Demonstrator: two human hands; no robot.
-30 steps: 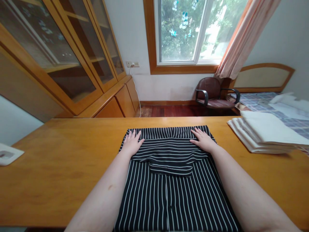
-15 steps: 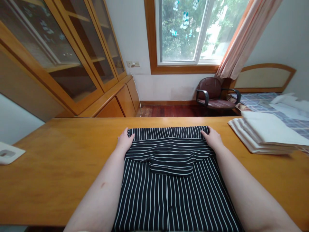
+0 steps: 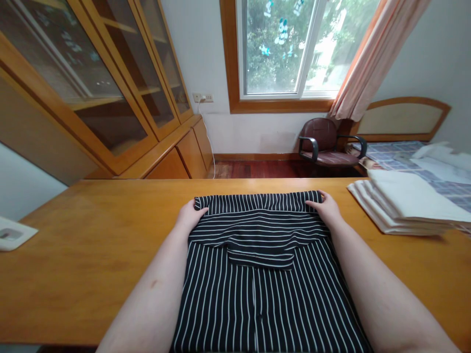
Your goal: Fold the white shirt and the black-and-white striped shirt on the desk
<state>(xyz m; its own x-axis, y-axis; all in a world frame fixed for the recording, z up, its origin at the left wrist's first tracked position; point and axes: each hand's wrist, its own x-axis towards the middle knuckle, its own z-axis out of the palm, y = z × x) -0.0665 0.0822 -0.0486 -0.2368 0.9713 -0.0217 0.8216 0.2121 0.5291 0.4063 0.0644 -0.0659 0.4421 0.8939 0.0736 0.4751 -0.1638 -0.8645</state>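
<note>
A black garment with thin white stripes (image 3: pixel 257 274) lies flat on the wooden table (image 3: pixel 91 235), its far part folded back toward me. My left hand (image 3: pixel 189 218) pinches the far left corner of the fold, thumb on top of the cloth. My right hand (image 3: pixel 326 208) grips the far right corner the same way, fingers curled round the edge. Both forearms run along the garment's sides.
A stack of folded white cloth (image 3: pixel 405 206) sits on the table at the right. A white object (image 3: pixel 11 234) lies at the left edge. Beyond the table are glass-door cabinets (image 3: pixel 110 88), a brown armchair (image 3: pixel 324 144), a window and a bed (image 3: pixel 423 157).
My hands slid outward from lying flat on the folded part to its two far corners, and their fingers closed on the cloth edge.
</note>
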